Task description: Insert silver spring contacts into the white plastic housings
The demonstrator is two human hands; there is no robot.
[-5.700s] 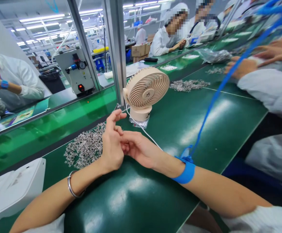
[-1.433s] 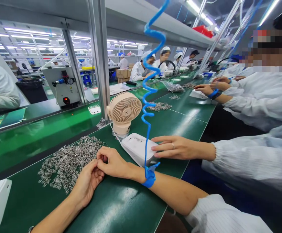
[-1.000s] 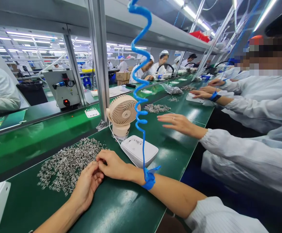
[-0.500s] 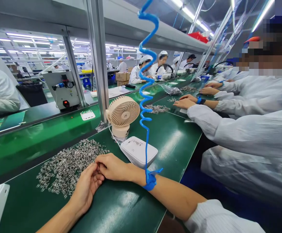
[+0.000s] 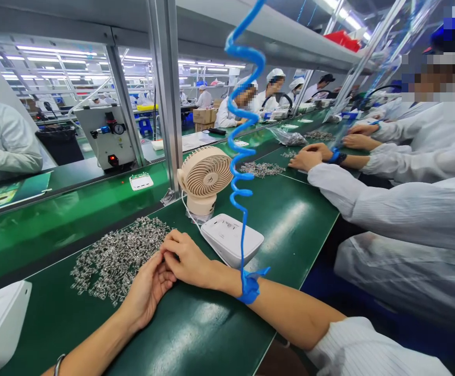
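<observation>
My left hand (image 5: 149,289) is half curled, palm turned to the right, just in front of a pile of small shiny metal parts (image 5: 120,258). Against its fingertips rest the bent fingers of my right hand (image 5: 186,261). Both hands' fingers are closed together, and whatever lies between them is hidden or too small to name. A blue wrist strap (image 5: 250,287) circles my right wrist, and its coiled blue cord (image 5: 247,151) rises past the top of the view. Behind my right hand lies a white plastic case (image 5: 231,237).
A beige desk fan (image 5: 207,177) stands behind the white case. Another white case (image 5: 2,324) lies at the left edge. A metal post (image 5: 167,94) rises behind the pile. Co-workers in white sit along the right, with one person's hands (image 5: 309,157) near a second pile of metal parts (image 5: 262,169).
The camera has turned slightly left, so the whole scene sits further right. My hands stay together, with small shifts of the right fingers.
</observation>
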